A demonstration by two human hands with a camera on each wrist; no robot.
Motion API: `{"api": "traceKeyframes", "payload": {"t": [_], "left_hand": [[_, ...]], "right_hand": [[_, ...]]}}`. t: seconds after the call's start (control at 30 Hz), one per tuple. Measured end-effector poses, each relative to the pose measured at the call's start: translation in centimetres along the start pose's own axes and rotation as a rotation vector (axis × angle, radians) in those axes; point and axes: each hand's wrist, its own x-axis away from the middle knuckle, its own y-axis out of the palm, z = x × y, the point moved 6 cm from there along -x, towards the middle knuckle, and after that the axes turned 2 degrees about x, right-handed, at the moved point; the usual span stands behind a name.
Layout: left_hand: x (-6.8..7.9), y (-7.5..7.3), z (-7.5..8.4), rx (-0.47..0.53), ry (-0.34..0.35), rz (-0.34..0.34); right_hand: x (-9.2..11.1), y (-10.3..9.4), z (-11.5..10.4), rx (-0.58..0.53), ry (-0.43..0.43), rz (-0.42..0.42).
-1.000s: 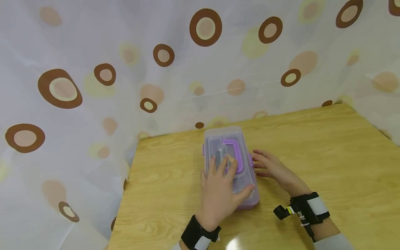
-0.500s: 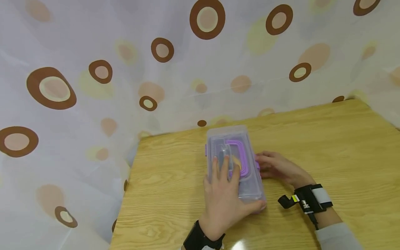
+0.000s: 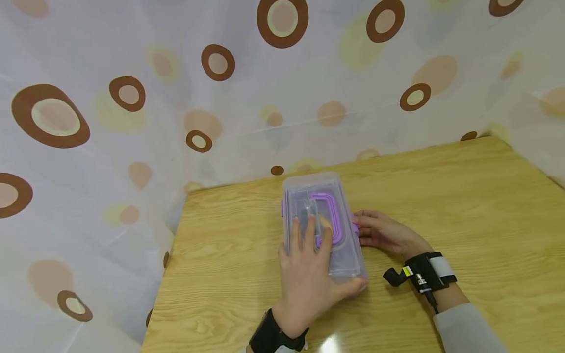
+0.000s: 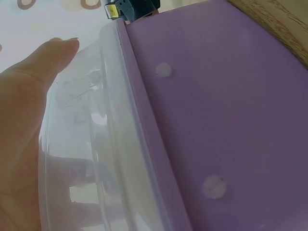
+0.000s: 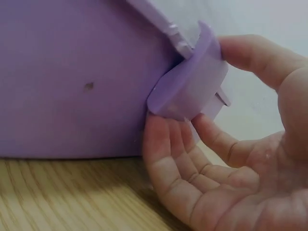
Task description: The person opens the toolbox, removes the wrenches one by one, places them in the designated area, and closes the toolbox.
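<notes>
Two bare hands are at a purple box with a clear lid, which sits on the wooden table (image 3: 220,245) directly under the left fingers and just beside the right ones. The left hand (image 3: 304,279) lies on the clear lid (image 3: 346,262) with its fingers spread wide, the thumb reaching across to the near corner; palm and fingers hide much of the lid's left part. The right hand (image 3: 384,233) has its thumb and fingers curled about a purple latch (image 5: 192,82), thumb at the upper edge, fingertips at the lower; the head view shows only a sliver of that latch past the fingertips, while the right wrist view shows it tilted outward from the purple box (image 5: 72,86). How its far end joins the wall is hidden. Beside the left fingertips, toward the right hand, lies a purple handle (image 3: 336,215), partly covered by those fingers. Through the lid, under and just beyond the left fingertips, a greyish shape (image 3: 304,210) and a pale yellowish patch (image 3: 325,223) show, too blurred by the plastic to name. Across the lid from the right fingers, a second latch (image 3: 282,208) shows as a narrow purple edge. The left wrist view cuts off most of the hand, leaving the thumb beside the lid's rim.
</notes>
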Motion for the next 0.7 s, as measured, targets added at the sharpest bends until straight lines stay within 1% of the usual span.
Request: {"api": "traceKeyframes", "payload": {"t": [0.07, 0.17, 0.27, 0.5, 0.57, 0.7], "left_hand": [[0.0, 0.0, 0.1, 0.004, 0.002, -0.003], [0.0, -0.1, 0.2, 0.005, 0.008, 0.01], [-0.1, -0.1, 0.2, 0.001, 0.011, 0.019], [0.2, 0.3, 0.4, -0.012, 0.007, -0.033], [0.2, 0.3, 0.4, -0.021, 0.011, -0.016], [0.1, 0.0, 0.2, -0.033, 0.02, 0.05]], "right_hand": [[-0.1, 0.0, 0.1, -0.005, 0.0, -0.008], [-0.1, 0.0, 0.2, -0.008, -0.002, -0.024], [-0.3, -0.1, 0.1, 0.002, -0.001, -0.022], [0.4, -0.1, 0.0, 0.008, 0.012, -0.019], [0.5, -0.1, -0.4, 0.02, 0.021, 0.01], [0.6, -0.2, -1.5, 0.132, 0.017, 0.089]]}}
